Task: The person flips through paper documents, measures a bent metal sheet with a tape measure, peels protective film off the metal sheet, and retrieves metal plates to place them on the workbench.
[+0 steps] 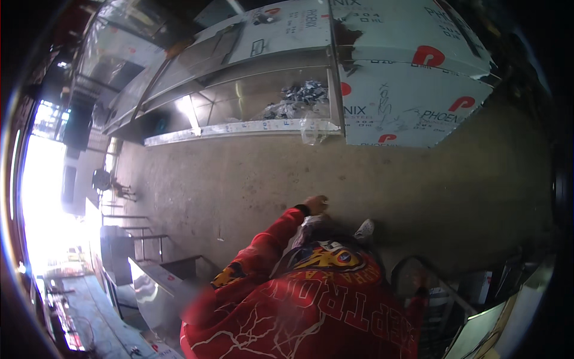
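My left hand [317, 204] hangs in front of my body over the concrete floor [263, 179], below a red sleeve [263, 248] with a black cuff. Its fingers look curled in; whatever they may hold is too small to make out. Low on the right, in shadow, my right hand [421, 278] is beside a dark curved frame [412, 261]. The fingers there are too dim to read, and I cannot tell whether they touch the frame. One shoe [365, 228] shows below my left hand's side of the body, pointing forward.
Ahead stands a long metal cabinet frame [245, 127] with crumpled scraps [305, 96] inside. A film-covered steel box [412, 107] adjoins it on the right. To the left are metal stands [149, 236], a bent sheet [158, 293] and a workbench [95, 311]. Panels [484, 329] lean at lower right.
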Demonstrator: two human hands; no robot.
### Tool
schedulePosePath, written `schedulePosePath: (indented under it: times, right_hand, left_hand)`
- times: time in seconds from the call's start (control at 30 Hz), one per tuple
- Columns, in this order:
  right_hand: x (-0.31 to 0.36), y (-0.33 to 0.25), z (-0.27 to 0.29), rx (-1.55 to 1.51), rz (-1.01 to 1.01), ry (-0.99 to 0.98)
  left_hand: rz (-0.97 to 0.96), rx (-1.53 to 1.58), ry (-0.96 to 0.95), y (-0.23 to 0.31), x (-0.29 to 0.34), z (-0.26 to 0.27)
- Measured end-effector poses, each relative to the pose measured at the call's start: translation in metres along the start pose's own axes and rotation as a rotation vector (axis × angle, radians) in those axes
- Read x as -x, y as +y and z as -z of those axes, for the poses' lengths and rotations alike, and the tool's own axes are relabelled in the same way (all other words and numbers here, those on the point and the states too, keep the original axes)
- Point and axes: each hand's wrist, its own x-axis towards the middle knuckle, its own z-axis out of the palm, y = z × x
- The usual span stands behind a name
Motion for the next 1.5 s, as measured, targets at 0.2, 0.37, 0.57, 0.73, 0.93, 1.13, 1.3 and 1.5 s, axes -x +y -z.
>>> schedulePosePath:
  times: [0.2, 0.37, 0.57, 0.73, 0.93, 1.13, 1.3, 1.5]
  right_hand:
    - [-0.14, 0.054, 0.167, -0.422, -0.453, 0.014]
    - [-0.244, -0.107, 0.242, -0.806, -0.125, 0.01]
    - [-0.288, -0.401, 0.313, -0.98, 0.267, -0.231]
    - [-0.31, -0.566, 0.422, -0.914, 0.565, -0.169]
    - [-0.354, -0.678, 0.591, -0.948, 0.719, 0.108]
    - [-0.449, -0.791, 0.754, -0.848, 0.991, 0.373]
    - [-0.604, -0.902, 0.838, -0.533, 1.136, 0.618]
    - [-0.794, -1.043, 0.862, -0.308, 0.923, 0.649]
  left_hand:
    - [0.427, -0.087, 0.332, -0.144, 0.122, 0.003]
    - [0.856, 0.271, 0.203, -0.201, 0.192, -0.021]
    - [0.802, 0.404, 0.126, -0.254, 0.2, -0.018]
    - [0.667, 0.618, 0.426, -0.312, 0.191, 0.028]
    - [0.631, 0.667, 0.417, -0.373, 0.18, 0.11]
    - [0.524, 0.835, 0.532, -0.399, 0.132, 0.195]
    - [0.418, 0.785, 0.665, -0.426, 0.107, 0.256]
    - [0.691, 1.082, 0.821, -0.455, 0.152, 0.309]
